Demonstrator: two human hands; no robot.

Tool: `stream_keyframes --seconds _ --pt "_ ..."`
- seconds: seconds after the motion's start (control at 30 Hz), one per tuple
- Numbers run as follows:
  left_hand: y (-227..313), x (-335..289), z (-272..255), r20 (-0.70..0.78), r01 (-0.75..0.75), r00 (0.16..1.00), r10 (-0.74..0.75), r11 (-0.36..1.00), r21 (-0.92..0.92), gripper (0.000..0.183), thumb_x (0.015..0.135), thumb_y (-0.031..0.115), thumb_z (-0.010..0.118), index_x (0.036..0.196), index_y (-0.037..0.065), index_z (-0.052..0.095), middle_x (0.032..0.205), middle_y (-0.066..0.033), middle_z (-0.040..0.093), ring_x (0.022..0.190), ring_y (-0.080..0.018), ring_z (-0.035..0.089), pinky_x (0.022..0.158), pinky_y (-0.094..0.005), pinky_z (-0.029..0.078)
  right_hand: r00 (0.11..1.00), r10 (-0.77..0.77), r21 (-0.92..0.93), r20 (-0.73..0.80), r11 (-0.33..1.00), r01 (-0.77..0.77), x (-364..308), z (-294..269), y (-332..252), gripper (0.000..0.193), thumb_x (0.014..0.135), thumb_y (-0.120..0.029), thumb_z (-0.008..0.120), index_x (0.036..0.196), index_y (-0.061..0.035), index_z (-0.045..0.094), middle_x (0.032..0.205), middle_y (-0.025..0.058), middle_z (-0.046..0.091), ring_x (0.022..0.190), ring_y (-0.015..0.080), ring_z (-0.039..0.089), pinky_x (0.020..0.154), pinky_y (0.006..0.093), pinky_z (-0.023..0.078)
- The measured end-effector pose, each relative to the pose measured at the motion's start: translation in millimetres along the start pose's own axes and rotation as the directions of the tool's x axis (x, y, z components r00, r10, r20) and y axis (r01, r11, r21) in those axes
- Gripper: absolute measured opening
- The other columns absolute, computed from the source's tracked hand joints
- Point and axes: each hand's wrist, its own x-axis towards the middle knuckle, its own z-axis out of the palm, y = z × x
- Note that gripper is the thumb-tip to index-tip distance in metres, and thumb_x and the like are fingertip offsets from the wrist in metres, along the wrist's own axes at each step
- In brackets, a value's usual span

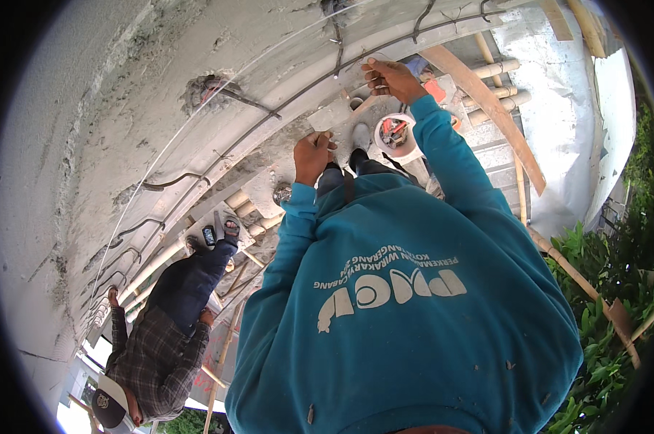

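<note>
My right hand (393, 79) is raised near a long steel bar (305, 90) that runs along the concrete wall. Its thumb and forefinger are pinched together, and what looks like a thin wire curves out at the fingertips. Lower and closer to my body, my left hand (312, 157) is closed, its fingertips pressed together. Whatever it may hold is too small to make out. Bent rebar stubs (338, 40) stick out of the wall beside the bar. Under my right forearm stands a white bucket (408, 155) with red-handled and other small items inside.
A white string (189, 119) stretches along the concrete wall (124, 94). A wooden plank (489, 108) crosses bamboo poles (497, 69) at right. On the left, another person in a plaid shirt (157, 354) is on the bamboo scaffold. Green foliage (594, 362) grows at far right.
</note>
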Motion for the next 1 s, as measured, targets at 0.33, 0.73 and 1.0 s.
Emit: stream_keyframes --seconds 0.33,0.73,1.0 --pt "-75 17 -62 0.121 -0.156 0.987 0.104 0.789 0.594 0.029 0.093 0.025 0.058 0.102 0.001 0.072 0.082 -0.0095 0.074 0.067 -0.016 0.068 0.067 -0.0306 0.053 0.857 0.183 -0.233 -0.482 0.916 -0.327 -90 -135 230 0.027 0.094 -0.025 0.06 0.107 -0.002 0.065 0.087 0.0106 0.069 0.067 0.0186 0.068 0.056 0.0343 0.06" --pt "-74 21 -58 0.291 -0.219 0.956 0.043 0.767 0.604 0.03 0.091 0.026 0.056 0.1 0.003 0.072 0.086 -0.0128 0.074 0.082 -0.0256 0.071 0.076 -0.0359 0.053 0.902 -0.004 -0.458 -0.432 0.863 -0.216 -172 -53 442 0.036 0.083 -0.03 0.064 0.106 -0.0036 0.071 0.101 0.0245 0.069 0.098 0.041 0.066 0.086 0.0446 0.051" --pt "-75 28 -35 0.31 -0.179 0.95 -0.038 0.748 0.64 0.03 0.094 0.023 0.058 0.107 0.0 0.07 0.088 -0.0107 0.074 0.075 -0.0162 0.068 0.07 -0.0307 0.053 0.75 0.399 0.181 -0.528 0.916 -0.359 -169 -86 389 0.024 0.096 -0.021 0.058 0.103 0.0004 0.066 0.079 0.0099 0.067 0.059 0.0175 0.063 0.049 0.0319 0.053"
